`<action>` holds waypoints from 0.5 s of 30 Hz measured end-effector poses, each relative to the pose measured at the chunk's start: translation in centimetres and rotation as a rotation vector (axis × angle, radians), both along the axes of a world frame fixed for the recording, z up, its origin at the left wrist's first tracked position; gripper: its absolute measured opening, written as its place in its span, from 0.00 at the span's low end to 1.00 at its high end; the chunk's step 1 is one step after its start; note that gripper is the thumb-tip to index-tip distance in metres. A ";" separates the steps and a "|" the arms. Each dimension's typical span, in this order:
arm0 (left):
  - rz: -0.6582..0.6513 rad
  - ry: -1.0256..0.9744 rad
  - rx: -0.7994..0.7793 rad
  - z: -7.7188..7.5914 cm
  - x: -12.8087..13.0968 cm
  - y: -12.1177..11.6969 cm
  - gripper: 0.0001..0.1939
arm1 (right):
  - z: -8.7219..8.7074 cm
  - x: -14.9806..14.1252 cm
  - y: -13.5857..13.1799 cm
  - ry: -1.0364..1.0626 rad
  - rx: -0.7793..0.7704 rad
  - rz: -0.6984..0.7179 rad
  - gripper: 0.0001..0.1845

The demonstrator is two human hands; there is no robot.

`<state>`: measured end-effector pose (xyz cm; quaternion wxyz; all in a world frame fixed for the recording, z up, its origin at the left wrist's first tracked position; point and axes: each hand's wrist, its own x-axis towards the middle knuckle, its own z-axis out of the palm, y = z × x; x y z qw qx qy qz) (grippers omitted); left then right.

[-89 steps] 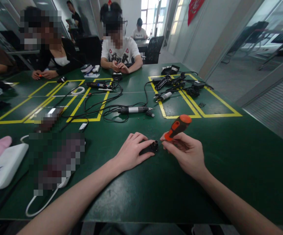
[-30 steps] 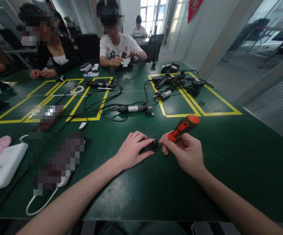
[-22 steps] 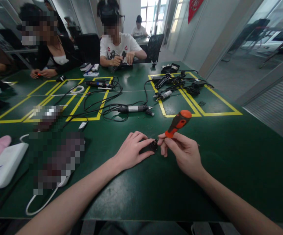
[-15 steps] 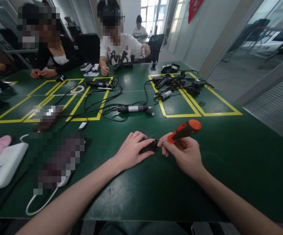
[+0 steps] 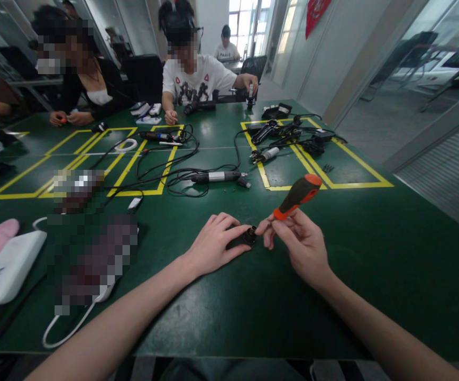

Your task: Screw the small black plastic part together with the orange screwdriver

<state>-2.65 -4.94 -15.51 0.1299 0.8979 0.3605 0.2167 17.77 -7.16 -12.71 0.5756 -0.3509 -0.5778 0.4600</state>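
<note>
My left hand (image 5: 216,241) is closed around a small black cylindrical part (image 5: 242,239), holding it against the green table (image 5: 198,317). A round, tube-like end of that part shows between thumb and forefinger, facing right. Just right of it, my right hand (image 5: 299,241) grips a screwdriver (image 5: 299,196) with an orange and dark handle. The handle points up and to the right from the fingers. Its shaft and tip cannot be made out. My right forefinger is very close to the black part; whether they touch is unclear.
Ahead lie a grey-black electric screwdriver (image 5: 219,177) and its cables. Black parts (image 5: 281,135) are heaped within yellow tape (image 5: 296,187). A white box (image 5: 9,270) and a white cable (image 5: 49,330) lie left. Across the table, a person in white (image 5: 203,79) reaches toward a small upright object.
The screwdriver handle has risen slightly and tilted with my right hand's fingers. My left hand stays in place. The person opposite has moved a hand right, onto the upright object.
</note>
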 end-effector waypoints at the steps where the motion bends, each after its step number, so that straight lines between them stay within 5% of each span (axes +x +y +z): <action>1: -0.001 0.001 0.003 0.0 0.0 0.0 0.18 | 0.0 0.0 -0.1 -0.009 0.005 -0.003 0.16; 15: -0.007 -0.004 0.015 -0.1 0.0 0.0 0.19 | 0.4 0.2 -0.1 0.016 -0.033 -0.009 0.15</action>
